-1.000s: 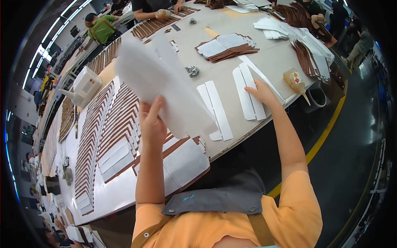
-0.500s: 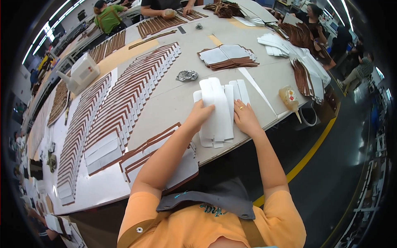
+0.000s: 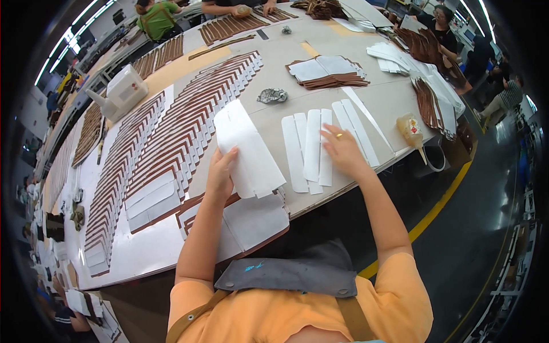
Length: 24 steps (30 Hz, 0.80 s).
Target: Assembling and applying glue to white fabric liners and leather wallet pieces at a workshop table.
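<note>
My left hand (image 3: 221,171) grips a stack of white paper-like panels (image 3: 250,150), thumb on top, raised at a tilt over the near table edge. Several narrow white strips (image 3: 295,153) lie side by side to the right of that stack. Over the middle strips is my right hand (image 3: 346,153), its fingers spread and holding nothing; whether the fingertips touch the strips I cannot tell. Below the held stack, white panels with brown edges (image 3: 255,222) lie at the table's near edge, partly hidden by my left forearm.
Long overlapping rows of brown-edged white pieces (image 3: 183,131) cover the left of the table. A crumpled silver lump (image 3: 272,95), a brown-and-white stack (image 3: 329,73) and a glue bottle (image 3: 409,129) lie around the work area. A bin (image 3: 430,160) stands below; other people work beyond.
My left hand has lifted the white stack and carried it left, uncovering strips on the table. My right hand has come up off the strips' side and spread its fingers over them.
</note>
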### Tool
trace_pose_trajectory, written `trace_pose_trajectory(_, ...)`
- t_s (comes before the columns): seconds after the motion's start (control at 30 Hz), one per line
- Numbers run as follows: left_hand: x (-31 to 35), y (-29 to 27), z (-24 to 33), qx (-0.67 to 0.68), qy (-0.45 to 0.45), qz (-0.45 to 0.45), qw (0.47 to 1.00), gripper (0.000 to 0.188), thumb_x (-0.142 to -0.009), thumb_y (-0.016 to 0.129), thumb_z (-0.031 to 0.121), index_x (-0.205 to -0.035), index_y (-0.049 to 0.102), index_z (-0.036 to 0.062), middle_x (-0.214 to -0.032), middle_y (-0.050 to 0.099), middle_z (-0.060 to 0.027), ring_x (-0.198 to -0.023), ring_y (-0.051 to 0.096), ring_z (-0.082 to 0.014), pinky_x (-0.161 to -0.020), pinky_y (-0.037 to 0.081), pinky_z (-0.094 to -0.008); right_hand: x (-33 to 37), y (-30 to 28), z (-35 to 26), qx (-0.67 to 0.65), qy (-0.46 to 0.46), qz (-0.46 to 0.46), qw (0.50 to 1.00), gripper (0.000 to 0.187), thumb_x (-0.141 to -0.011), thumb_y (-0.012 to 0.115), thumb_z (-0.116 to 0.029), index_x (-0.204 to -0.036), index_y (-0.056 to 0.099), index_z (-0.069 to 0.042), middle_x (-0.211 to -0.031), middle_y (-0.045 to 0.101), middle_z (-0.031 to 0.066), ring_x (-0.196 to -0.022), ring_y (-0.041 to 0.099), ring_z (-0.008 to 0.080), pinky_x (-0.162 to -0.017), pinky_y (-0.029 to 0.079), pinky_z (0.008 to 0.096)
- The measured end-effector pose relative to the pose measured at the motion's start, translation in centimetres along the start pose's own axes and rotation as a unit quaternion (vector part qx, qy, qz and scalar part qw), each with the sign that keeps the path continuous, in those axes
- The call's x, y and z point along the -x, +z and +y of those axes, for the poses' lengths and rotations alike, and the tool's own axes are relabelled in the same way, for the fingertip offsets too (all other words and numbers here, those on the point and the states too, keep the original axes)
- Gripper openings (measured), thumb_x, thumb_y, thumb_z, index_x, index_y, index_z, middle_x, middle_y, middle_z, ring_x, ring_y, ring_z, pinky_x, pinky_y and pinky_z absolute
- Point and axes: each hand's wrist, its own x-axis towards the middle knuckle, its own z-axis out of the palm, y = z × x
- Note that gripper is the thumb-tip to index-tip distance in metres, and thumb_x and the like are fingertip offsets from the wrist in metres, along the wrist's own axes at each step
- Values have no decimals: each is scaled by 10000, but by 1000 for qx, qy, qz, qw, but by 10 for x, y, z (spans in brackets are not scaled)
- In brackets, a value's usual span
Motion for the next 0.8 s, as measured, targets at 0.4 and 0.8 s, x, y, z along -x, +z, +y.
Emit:
trace_pose_trajectory(0.4,-4,-13,-12,16,33,18,999,425,-800,517,118,-1178,386,-28,-1076,518,-126,-973,507,-202,-863,393,-322,-13,31,-63,69,-67,-97,991,448,-889,359,-346,-1263,380,-101,-1327,355,49,-1239,305,203,-1037,137,439)
trace_pose_trajectory(0.8,-1,-10,-12,3,26,-9,1000,392,-803,545,135,-1144,433,-23,-1041,542,-114,-941,520,-181,-840,405,-300,0,-2,-2,24,21,-117,993,409,-870,357,-153,-1278,357,-136,-1330,355,15,-1253,281,188,-1055,90,429)
